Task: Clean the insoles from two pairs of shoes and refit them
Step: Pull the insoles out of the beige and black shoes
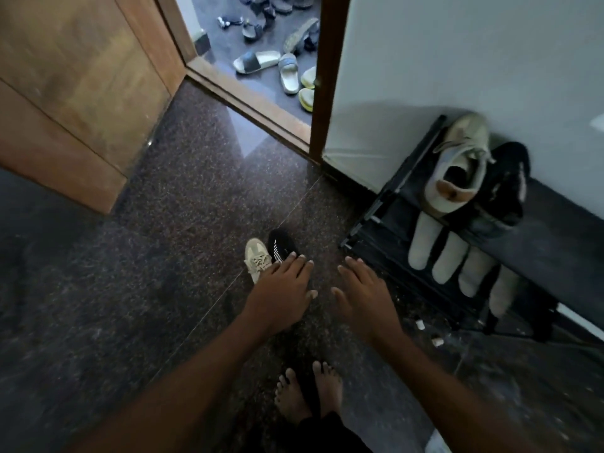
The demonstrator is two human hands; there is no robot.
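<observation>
A beige sneaker and a black shoe with white marks stand side by side on the dark floor. My left hand hovers over their heels with straight fingers and holds nothing. My right hand is spread flat beside it, also with nothing in it. On the black shoe rack at the right stand a second beige sneaker and a black shoe. Several pale insoles lean in a row on the lower shelf.
A wooden door stands open at the left. Beyond the threshold lie several sandals and slippers. A white wall rises behind the rack. My bare feet stand on the granite floor. Small white bits lie near the rack.
</observation>
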